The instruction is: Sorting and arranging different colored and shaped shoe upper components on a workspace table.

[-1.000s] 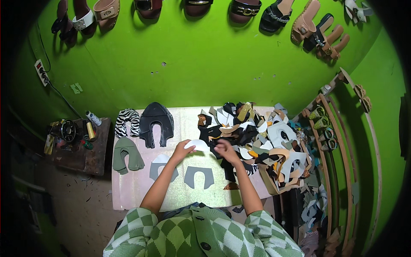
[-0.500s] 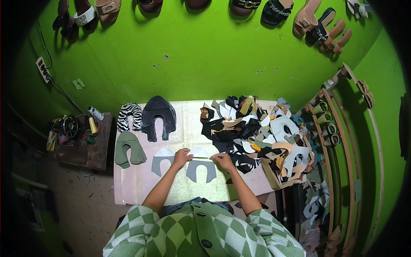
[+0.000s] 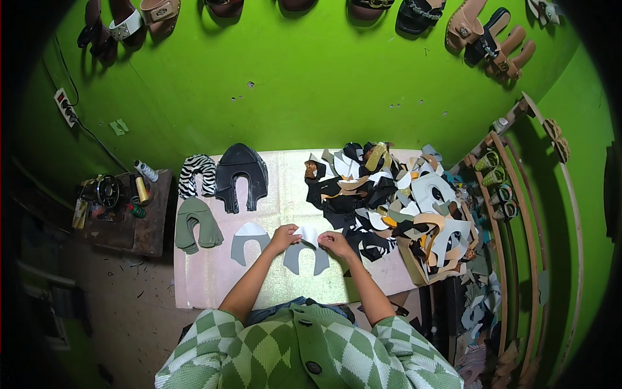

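Note:
Over the table's near middle, my left hand [image 3: 284, 240] pinches the left end of a small white piece [image 3: 306, 233] of sheet material, which is curled upward. On its other end, the closed fingers of my right hand [image 3: 335, 244] grip the edge. Just below lies a grey U-shaped shoe upper piece [image 3: 291, 260], flat on the table. Left of my left hand, a similar grey piece [image 3: 238, 249] has a white piece [image 3: 251, 229] across its top. Further left sits a stack of green upper pieces [image 3: 206, 228].
Zebra-striped pieces [image 3: 197, 175] and black upper pieces [image 3: 254, 174] lie at the table's back left. A heap of mixed scraps [image 3: 353, 188] covers the right side, with a full cardboard box [image 3: 414, 267] near it. A small side table [image 3: 123, 230] holds thread spools.
The white piece went from lying nearly flat between my hands to being bent into a curl. My right hand came slightly inward, nearer the left.

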Tool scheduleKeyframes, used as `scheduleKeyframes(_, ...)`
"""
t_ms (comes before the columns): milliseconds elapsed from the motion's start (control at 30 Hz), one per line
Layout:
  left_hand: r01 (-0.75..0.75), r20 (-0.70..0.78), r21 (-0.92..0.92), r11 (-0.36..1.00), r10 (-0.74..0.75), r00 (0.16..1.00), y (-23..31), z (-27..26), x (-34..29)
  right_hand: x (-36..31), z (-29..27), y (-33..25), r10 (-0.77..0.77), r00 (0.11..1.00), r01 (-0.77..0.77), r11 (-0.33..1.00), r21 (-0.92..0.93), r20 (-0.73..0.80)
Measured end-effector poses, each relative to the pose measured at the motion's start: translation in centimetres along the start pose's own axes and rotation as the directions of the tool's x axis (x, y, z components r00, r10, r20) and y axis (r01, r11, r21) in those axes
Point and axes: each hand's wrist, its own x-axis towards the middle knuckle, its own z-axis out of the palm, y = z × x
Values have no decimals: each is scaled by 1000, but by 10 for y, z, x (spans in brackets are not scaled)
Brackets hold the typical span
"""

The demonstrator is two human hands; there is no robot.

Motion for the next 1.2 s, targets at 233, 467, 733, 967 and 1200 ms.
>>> scheduleKeyframes(233,2,-34,64,998,1,999,-4,-4,-2,-12,13,-27,215,975,-188,931,312,-55)
scheduleKeyframes(467,46,-125,228,973,-18,992,-10,-7,-9,-1,8,8,17,970,-52,988,-142,-241)
scheduleKeyframes(733,87,-253,373,924,11,967,-18,-10,-12,-4,16,2,-11,911,-143,930,-340,-412)
scheduleKeyframes(967,102,-308,395,913,27,951,-25,-10,-8,-3,14,3,38,898,-196,926,-322,-438)
scheduleKeyframes(1200,175,-368,452,875,5,930,-25,-9,-11,-3,19,1,-9,857,-229,889,-397,-515)
